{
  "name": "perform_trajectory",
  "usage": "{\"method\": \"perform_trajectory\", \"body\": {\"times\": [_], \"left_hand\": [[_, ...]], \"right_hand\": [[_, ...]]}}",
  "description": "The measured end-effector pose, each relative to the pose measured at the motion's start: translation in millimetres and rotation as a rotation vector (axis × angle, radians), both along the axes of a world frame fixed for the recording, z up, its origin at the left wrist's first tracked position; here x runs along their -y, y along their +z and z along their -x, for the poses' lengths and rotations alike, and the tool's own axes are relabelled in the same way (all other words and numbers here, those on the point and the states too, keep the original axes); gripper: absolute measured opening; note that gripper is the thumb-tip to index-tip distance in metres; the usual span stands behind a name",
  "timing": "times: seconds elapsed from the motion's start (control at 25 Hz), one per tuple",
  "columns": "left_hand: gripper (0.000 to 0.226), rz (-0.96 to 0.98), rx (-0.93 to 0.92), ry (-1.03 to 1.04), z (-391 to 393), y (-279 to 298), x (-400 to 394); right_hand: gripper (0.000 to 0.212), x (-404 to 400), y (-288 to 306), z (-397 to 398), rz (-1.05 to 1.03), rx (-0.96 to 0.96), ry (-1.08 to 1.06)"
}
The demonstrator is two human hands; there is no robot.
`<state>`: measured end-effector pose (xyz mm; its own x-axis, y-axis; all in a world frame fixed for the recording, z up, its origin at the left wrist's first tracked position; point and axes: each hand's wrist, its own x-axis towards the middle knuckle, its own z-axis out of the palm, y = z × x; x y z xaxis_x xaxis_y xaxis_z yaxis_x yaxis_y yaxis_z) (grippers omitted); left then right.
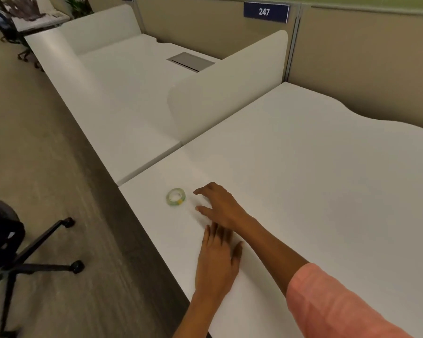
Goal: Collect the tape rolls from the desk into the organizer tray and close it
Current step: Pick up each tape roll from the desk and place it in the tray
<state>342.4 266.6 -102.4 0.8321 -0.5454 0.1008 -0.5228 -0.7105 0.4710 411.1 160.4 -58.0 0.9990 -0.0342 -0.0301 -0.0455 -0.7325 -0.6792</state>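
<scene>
A small pale green tape roll (176,196) with a yellow patch lies flat on the white desk (303,167), close to its left front corner. My right hand (220,206) hovers just to the right of the roll, fingers spread toward it, a short gap between fingertips and tape. My left hand (217,259) rests palm down on the desk near the front edge, below the right hand, fingers apart and holding nothing. No organizer tray is in view.
A white divider panel (227,93) stands between this desk and the neighbouring desk (132,93), which has a grey cable hatch (191,61). Beige partition walls with a "247" sign (266,12) run behind. An office chair base (34,259) sits on the floor at left.
</scene>
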Motion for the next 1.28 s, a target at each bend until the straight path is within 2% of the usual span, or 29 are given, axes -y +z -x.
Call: {"method": "perform_trajectory", "body": {"times": [0.16, 0.32, 0.44, 0.56, 0.72, 0.88, 1.08, 1.28], "left_hand": [[0.058, 0.017, -0.053, 0.012, 0, 3, -3], [0.059, 0.023, -0.05, 0.008, 0, 2, -3], [0.059, 0.007, -0.033, -0.006, -2, -1, -3], [0.057, 0.061, 0.014, -0.019, -1, -3, -2], [0.057, 0.037, 0.046, -0.003, -1, -6, -1], [0.057, 0.04, 0.068, -0.013, 1, -3, 2], [0.052, 0.052, -0.004, -0.046, 23, 5, 19], [0.051, 0.146, -0.076, -0.244, 91, 27, 76]], "right_hand": [[0.046, -21, -14, -25, 0.369, 0.052, 0.097], [0.041, -26, -18, -30, 0.464, 0.066, 0.145], [0.037, -17, -17, -21, 0.415, 0.068, 0.105], [0.034, -2, -13, -10, 0.309, 0.081, 0.036], [0.024, 19, -7, 10, 0.142, 0.068, -0.098], [0.031, 45, 8, 45, -0.028, 0.079, -0.292], [0.04, 89, 29, 122, -0.172, 0.172, -0.526], [0.047, 132, 50, 225, -0.121, 0.243, -0.673]]}}
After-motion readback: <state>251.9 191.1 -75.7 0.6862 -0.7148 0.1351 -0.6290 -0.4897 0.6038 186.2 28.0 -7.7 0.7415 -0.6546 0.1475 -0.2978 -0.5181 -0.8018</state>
